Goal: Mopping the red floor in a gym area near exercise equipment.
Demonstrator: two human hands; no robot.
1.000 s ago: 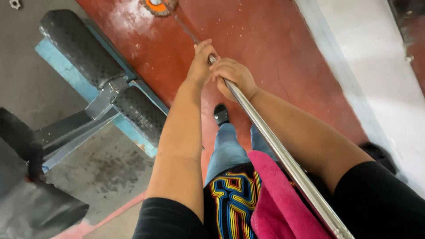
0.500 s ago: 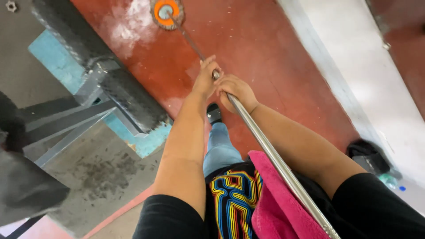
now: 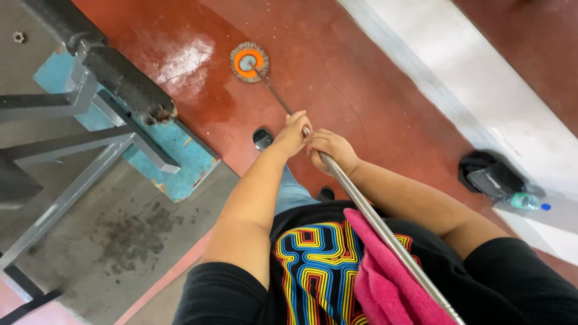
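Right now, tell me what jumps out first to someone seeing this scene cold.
Both hands, the left hand and the right hand, grip a long shiny metal pole that runs up the middle to a round orange mop head on the wet red floor. A bright pink towel hangs at the person's front by the pole. On the left stands a grey metal frame on a blue base.

One long shiny metal mop pole (image 3: 373,216) with one round orange-and-grey mop head (image 3: 249,62) stands on the red floor (image 3: 373,78). Two hands, left (image 3: 293,133) and right (image 3: 331,150), one pink towel (image 3: 385,283), one black bag (image 3: 489,176), one clear plastic bottle (image 3: 525,201), one grey hexagonal nut (image 3: 18,37), two dark shoes (image 3: 262,138).
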